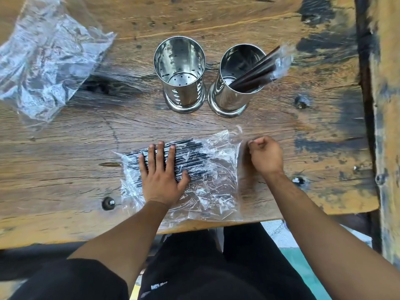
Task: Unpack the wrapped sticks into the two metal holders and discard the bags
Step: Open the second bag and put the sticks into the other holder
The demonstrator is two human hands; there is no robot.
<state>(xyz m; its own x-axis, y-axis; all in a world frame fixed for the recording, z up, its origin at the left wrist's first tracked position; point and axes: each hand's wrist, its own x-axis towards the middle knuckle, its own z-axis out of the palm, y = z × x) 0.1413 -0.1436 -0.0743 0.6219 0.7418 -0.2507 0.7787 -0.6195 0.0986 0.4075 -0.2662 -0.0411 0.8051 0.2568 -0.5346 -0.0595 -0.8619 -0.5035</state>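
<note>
A clear plastic bag (pixel 207 187) of black sticks (pixel 194 154) lies on the wooden table (pixel 65 152) near its front edge. My left hand (pixel 161 176) lies flat on the bag with fingers spread, pressing the sticks. My right hand (pixel 265 155) is curled into a loose fist just off the bag's right edge, and I cannot tell whether it pinches the plastic. Two perforated metal holders stand behind. The left holder (pixel 180 74) is empty. The right holder (pixel 234 83) contains several wrapped dark sticks (pixel 259 68) leaning to the right.
A crumpled empty plastic bag (pixel 43 61) lies at the far left of the table. Bolt heads (pixel 107 203) dot the planks. A worn painted wooden beam (pixel 385 126) runs along the right side. My dark-clothed lap sits below the table edge.
</note>
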